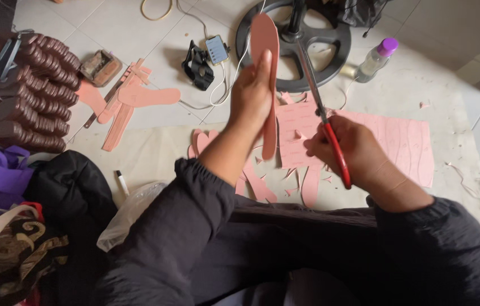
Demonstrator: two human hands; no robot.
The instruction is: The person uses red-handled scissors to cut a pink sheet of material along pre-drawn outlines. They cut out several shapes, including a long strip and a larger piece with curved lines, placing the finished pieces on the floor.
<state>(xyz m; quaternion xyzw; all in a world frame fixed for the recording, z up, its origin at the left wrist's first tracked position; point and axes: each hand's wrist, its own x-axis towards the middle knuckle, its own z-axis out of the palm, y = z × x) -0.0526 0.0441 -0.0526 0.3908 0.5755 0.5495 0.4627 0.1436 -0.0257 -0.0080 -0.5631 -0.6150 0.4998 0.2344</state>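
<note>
While the left hand (pixel 249 96) grips it near the middle, the insole (pixel 266 73) stands on edge above the floor (pixel 421 85), a thin pink piece with a rounded toe. Its long axis runs almost straight away from the person, toe up toward the black wheel (pixel 294 48), heel down toward the lap. The right hand (pixel 345 150) is clenched on red-handled scissors (pixel 325 122), whose blades point up and away, just beside the insole's right edge. Below lie a pink sheet (pixel 398 141) and pink scraps (pixel 257 184). Brown soles (pixel 41 90) are stacked at left.
</note>
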